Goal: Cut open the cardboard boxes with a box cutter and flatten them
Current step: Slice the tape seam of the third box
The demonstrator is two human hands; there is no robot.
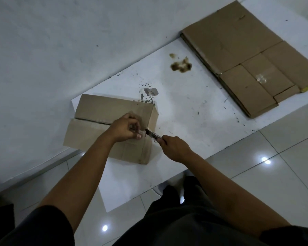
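Both hands work the light, stiff cardboard box on the white sheet: your left hand pinches tape at the seam, your right hand grips the box cutter, blade just beside those fingers.

One cardboard box still stands in its shape, directly under the left hand. One stack of flattened cardboard lies well apart, beyond and to the right of the right hand. One box cutter sits between the two hands. One white sheet lies beneath them both, bearing two stained patches.
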